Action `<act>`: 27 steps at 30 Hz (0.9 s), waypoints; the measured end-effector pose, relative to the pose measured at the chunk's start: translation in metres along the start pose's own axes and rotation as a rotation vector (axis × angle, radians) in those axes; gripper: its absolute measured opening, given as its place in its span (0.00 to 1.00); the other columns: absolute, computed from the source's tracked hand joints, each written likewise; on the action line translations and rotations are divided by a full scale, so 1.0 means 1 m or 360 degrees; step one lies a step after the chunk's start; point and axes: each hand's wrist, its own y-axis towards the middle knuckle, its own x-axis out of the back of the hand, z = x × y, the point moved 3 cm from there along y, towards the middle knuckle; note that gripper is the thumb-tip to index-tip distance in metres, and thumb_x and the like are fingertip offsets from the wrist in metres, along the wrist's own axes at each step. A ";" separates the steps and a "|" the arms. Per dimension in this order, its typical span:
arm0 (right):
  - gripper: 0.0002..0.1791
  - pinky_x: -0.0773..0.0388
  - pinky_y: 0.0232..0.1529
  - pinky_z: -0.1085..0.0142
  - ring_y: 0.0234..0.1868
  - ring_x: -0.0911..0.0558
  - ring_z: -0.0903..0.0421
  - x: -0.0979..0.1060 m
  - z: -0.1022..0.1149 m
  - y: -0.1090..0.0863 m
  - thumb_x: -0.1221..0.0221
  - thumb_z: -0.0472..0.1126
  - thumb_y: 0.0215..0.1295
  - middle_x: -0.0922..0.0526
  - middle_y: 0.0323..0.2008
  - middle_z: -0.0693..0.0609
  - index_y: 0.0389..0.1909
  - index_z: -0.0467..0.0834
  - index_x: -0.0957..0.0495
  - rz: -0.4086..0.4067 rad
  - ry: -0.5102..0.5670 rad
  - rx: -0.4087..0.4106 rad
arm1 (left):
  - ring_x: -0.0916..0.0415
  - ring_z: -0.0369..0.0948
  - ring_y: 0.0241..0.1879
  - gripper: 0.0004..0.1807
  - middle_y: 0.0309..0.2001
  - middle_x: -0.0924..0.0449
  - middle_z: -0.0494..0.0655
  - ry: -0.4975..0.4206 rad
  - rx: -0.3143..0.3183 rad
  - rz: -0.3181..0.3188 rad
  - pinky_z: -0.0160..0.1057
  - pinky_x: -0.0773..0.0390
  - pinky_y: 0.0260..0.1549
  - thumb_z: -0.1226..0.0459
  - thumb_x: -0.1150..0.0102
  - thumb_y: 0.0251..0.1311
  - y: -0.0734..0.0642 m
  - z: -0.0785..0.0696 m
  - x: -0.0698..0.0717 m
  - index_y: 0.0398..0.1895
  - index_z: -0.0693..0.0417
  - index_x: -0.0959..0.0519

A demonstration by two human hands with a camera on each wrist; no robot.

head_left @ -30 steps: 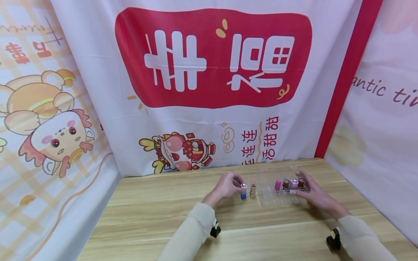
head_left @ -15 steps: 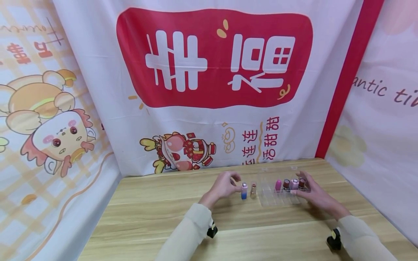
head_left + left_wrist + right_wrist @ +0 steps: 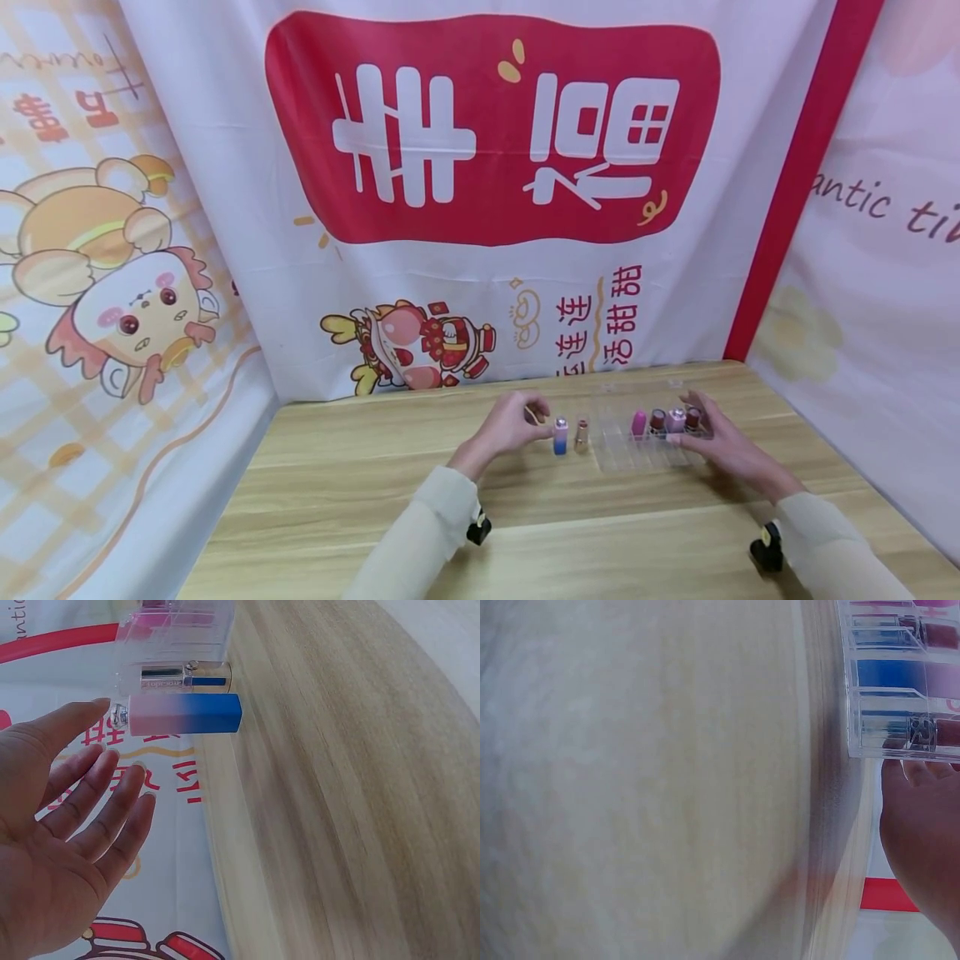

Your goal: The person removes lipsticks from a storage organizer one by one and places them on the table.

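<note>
Two-handed, with left hand [image 3: 513, 423] loosely spread just beside pink-and-blue lipstick [image 3: 560, 437], upright on table [image 3: 337, 475] presumably thanks to its flat base, and right hand [image 3: 723, 442] clamped on clear case [image 3: 637, 457], presumably to steady it.

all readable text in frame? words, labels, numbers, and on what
"幸福": red panel, sideways.
"连连": white back curtain, sideways; next character cut off.
"活甜甜": same curtain, sideways.
"antic ti": right curtain, cut off.
Left curtain: script and red characters too unclear to read.
Gold lipstick: marking too small to read.
</note>
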 end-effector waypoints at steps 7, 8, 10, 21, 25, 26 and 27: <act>0.57 0.54 0.67 0.23 0.76 0.55 0.24 0.000 0.000 0.000 0.36 0.55 0.70 0.56 0.80 0.32 0.82 0.44 0.68 -0.0005 -0.0002 0.0003 | 0.19 0.38 0.32 0.14 0.35 0.15 0.48 0.0021 -0.0040 0.0008 0.30 0.18 0.34 0.63 0.23 0.55 -0.002 -0.002 0.001 0.39 0.60 0.16; 0.57 0.54 0.68 0.23 0.76 0.55 0.24 0.000 0.000 0.000 0.36 0.55 0.70 0.56 0.79 0.32 0.82 0.44 0.68 -0.0004 -0.0002 0.0003 | 0.20 0.37 0.31 0.14 0.35 0.15 0.48 0.0021 -0.0053 0.0008 0.30 0.18 0.34 0.63 0.23 0.55 -0.003 -0.002 0.001 0.39 0.61 0.16; 0.58 0.54 0.68 0.23 0.76 0.55 0.24 0.000 0.000 0.000 0.36 0.55 0.70 0.56 0.79 0.32 0.82 0.43 0.68 -0.0005 -0.0005 0.0004 | 0.20 0.36 0.30 0.13 0.34 0.15 0.48 0.0027 -0.0084 0.0011 0.29 0.18 0.33 0.63 0.23 0.55 -0.003 -0.003 0.000 0.38 0.60 0.16; 0.59 0.55 0.68 0.23 0.76 0.55 0.24 0.000 -0.002 0.003 0.37 0.57 0.70 0.56 0.80 0.32 0.82 0.44 0.69 -0.0011 -0.0037 -0.0023 | 0.19 0.38 0.31 0.11 0.31 0.17 0.39 0.0015 -0.0100 0.0045 0.29 0.18 0.33 0.62 0.23 0.56 -0.006 -0.008 -0.002 0.36 0.56 0.16; 0.58 0.54 0.67 0.23 0.76 0.55 0.23 0.000 -0.003 0.002 0.37 0.56 0.70 0.56 0.79 0.32 0.82 0.43 0.69 -0.0010 -0.0035 -0.0019 | 0.19 0.37 0.31 0.10 0.31 0.16 0.40 0.0006 -0.0121 0.0051 0.29 0.18 0.33 0.62 0.24 0.57 -0.007 -0.010 -0.004 0.36 0.57 0.15; 0.58 0.54 0.67 0.23 0.76 0.55 0.23 0.000 -0.003 0.002 0.36 0.56 0.70 0.56 0.79 0.32 0.82 0.43 0.68 -0.0008 -0.0035 -0.0018 | 0.19 0.37 0.31 0.10 0.32 0.16 0.41 -0.0002 -0.0129 0.0056 0.29 0.18 0.33 0.63 0.24 0.57 -0.007 -0.011 -0.005 0.37 0.57 0.15; 0.58 0.54 0.67 0.23 0.76 0.55 0.23 0.000 -0.003 0.002 0.36 0.56 0.70 0.56 0.79 0.31 0.82 0.43 0.68 -0.0007 -0.0033 -0.0015 | 0.18 0.38 0.31 0.10 0.32 0.15 0.43 -0.0006 -0.0136 0.0061 0.29 0.18 0.32 0.63 0.24 0.57 -0.007 -0.012 -0.006 0.37 0.58 0.15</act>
